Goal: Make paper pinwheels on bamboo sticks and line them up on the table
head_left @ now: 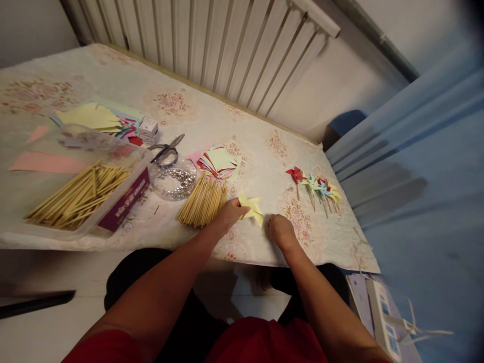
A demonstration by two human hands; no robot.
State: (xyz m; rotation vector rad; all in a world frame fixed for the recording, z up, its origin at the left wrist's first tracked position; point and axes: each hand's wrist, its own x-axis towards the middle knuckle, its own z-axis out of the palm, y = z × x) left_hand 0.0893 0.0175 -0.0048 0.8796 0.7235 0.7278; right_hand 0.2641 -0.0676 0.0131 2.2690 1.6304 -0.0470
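Note:
My left hand (231,212) pinches a pale yellow paper pinwheel (254,207) by its left side, low over the flowered tablecloth. To the right of the pinwheel, apart from it, my right hand (280,230) is closed; whatever its fingers hold, if anything, is too small or hidden to make out. A bundle of thin wooden sticks (202,201) lies just left of my left hand. Beyond it is a stack of cut coloured paper squares (218,162). A round clear dish of small shiny metal pieces (176,182) stands beside the sticks.
Finished pinwheels on sticks (323,189) lie at the right. Scissors (167,151), a small white box (148,127) and coloured paper sheets (91,117) are farther left. A clear plastic bin (141,164) holds more sticks. A power strip (383,320) sits at lower right.

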